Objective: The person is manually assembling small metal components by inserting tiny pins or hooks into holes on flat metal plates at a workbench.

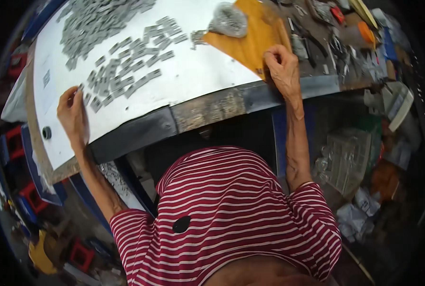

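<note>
My left hand (73, 117) is at the left part of the white board (198, 71), its thumb and fingers pinched on a small flat grey piece that shows only at the fingertips. Right beside it begin loose rows of similar grey pieces (126, 66), and a big heap (93, 26) of them lies farther back. Over the near edge of an orange-yellow sheet (241, 47) is my right hand (284, 74), fingers curled together; whatever they hold is hidden. On that sheet rests a clear plastic bag (229, 20) of small metal parts, with a few loose parts (198, 38) to its left.
A small dark ring (47, 132) sits at the board's left edge. Tools and clutter, among them an orange-rimmed container (365, 32), cover the table's right side. Below on the right stands a clear plastic box (348, 155); red crates (16, 143) are on the left.
</note>
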Available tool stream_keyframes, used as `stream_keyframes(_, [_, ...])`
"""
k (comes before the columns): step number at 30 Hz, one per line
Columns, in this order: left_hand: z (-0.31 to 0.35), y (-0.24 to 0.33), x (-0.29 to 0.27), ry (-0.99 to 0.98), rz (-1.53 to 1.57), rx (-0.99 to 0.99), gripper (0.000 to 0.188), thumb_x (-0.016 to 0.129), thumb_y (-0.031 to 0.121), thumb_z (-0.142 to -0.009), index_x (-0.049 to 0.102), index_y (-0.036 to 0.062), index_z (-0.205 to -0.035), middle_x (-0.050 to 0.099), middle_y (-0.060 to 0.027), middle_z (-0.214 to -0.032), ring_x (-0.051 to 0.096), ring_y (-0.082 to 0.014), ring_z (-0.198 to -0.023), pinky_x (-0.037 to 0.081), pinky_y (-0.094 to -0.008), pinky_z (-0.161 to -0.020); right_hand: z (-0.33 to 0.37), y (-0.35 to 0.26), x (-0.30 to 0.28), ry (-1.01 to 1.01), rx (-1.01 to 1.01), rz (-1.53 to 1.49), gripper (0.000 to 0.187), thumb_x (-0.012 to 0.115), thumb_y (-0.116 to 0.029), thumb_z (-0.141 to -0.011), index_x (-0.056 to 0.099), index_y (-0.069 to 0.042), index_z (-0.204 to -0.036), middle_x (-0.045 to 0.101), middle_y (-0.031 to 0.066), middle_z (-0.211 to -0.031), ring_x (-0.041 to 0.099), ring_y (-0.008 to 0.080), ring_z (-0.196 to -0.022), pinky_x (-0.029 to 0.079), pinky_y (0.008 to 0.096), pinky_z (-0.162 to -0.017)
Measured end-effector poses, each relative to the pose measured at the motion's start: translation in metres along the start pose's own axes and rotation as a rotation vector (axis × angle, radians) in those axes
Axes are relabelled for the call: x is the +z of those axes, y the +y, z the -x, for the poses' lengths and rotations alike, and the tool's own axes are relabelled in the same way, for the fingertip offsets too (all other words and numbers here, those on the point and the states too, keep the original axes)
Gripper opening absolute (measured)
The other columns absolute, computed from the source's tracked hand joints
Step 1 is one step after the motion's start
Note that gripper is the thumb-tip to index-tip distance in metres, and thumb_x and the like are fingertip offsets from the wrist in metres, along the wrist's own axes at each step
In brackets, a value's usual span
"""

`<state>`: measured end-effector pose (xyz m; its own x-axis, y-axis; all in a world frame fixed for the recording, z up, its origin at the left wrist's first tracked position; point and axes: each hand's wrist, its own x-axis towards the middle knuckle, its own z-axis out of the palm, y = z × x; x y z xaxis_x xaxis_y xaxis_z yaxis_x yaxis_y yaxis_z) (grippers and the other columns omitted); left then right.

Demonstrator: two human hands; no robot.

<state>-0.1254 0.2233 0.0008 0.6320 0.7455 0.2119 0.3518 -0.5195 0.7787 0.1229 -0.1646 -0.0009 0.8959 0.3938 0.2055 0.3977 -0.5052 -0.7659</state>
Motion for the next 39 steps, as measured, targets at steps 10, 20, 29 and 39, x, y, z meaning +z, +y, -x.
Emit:
stream_keyframes(10, [-0.002,-0.028,0.0,-0.023,0.475,-0.134,0.021,0.06,0.006,-0.083,0.058,-0.0023,-0.103,0.055,-0.0004,-0.083,0.048,-0.0042,-0.073,0.038,-0.0138,-0.064,-0.003,-0.017,-0.013,-0.189,0.452,-1.011,0.01,0.057,-0.006,-0.08,0.055,0.004,-0.081,0.053,0.0062,-0.07,0.043,0.0041,-0.053,0.032,0.0159,-0.042])
stream_keyframes(20, [-0.001,-0.025,-0.004,-0.026,0.388,-0.164,0.025,0.06,0.007,-0.083,0.059,0.0001,-0.107,0.055,-0.0007,-0.083,0.048,-0.0042,-0.073,0.038,-0.0132,-0.064,0.001,-0.012,-0.012,-0.249,0.424,-1.071,0.01,0.054,-0.005,-0.083,0.054,0.005,-0.084,0.057,0.0097,-0.075,0.048,0.0081,-0.058,0.036,0.0183,-0.046])
stream_keyframes(29, [-0.006,-0.016,-0.013,-0.006,0.232,-0.081,0.024,0.057,0.008,-0.084,0.059,0.0014,-0.107,0.055,0.0007,-0.083,0.047,-0.0055,-0.074,0.038,-0.0174,-0.068,0.0,-0.029,-0.007,-0.27,0.392,-0.999,0.008,0.057,-0.003,-0.079,0.052,0.003,-0.083,0.054,0.0058,-0.069,0.045,0.0064,-0.053,0.033,0.0175,-0.045])
stream_keyframes(39, [-0.024,0.049,0.01,-0.028,0.036,0.211,0.018,0.056,0.004,-0.082,0.062,0.0039,-0.099,0.062,-0.0058,-0.088,0.057,-0.0103,-0.077,0.046,-0.022,-0.068,0.005,-0.032,-0.004,-0.3,0.365,-0.98,0.011,0.054,0.001,-0.079,0.054,0.004,-0.089,0.053,0.0048,-0.071,0.045,0.0067,-0.055,0.033,0.0176,-0.045])
